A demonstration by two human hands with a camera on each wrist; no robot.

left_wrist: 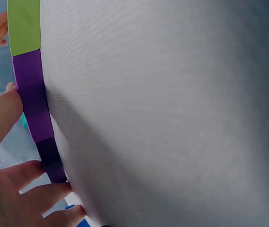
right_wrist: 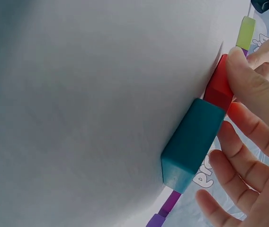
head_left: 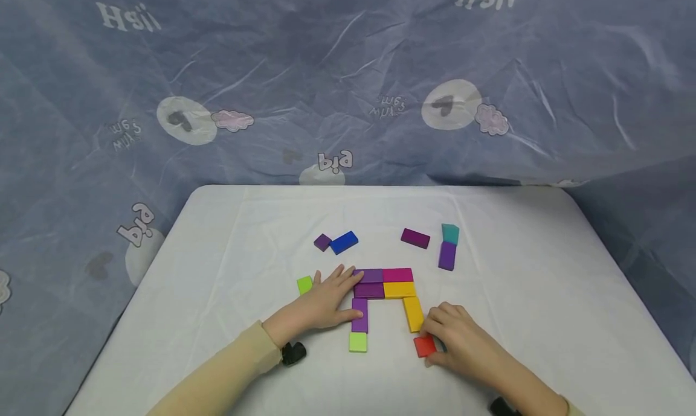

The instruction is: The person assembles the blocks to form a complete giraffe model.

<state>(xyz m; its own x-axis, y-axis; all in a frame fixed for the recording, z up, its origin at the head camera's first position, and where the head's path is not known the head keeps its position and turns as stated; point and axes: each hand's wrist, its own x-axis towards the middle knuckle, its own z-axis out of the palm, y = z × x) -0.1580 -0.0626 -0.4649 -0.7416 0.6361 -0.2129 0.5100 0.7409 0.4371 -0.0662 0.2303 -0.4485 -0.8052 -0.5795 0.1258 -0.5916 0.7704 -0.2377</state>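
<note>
- Block group (head_left: 399, 290) on table (head_left: 261, 223): two rows at back, two columns running toward me.
- My left hand (head_left: 328, 301) on its left side.
- My right hand (head_left: 462, 343) at front-right block (head_left: 425, 346).
- Behind, left: back-left pair (head_left: 344, 243), touching.
- Behind, right: lone block (head_left: 415, 238), then far-right pair (head_left: 447, 256), one behind other.

Smooth and satiny on the red block (head_left: 425, 346), with a painted look — underlying material impossible to tell. Equally smooth on the teal block (right_wrist: 193, 137) right beside the red block, gleaming softly toward one end. Low sheen, too, on the purple block (left_wrist: 31, 94) and lime block (head_left: 357, 342), left of the red block. Beneath the red block, matt white cloth (head_left: 544, 271), finely ribbed. Beyond it, a wrinkled, plastic-looking curtain (head_left: 326, 54) — streaked with glossy highlights. Left of the red block, a matt cloth sleeve (head_left: 217, 371).
</note>
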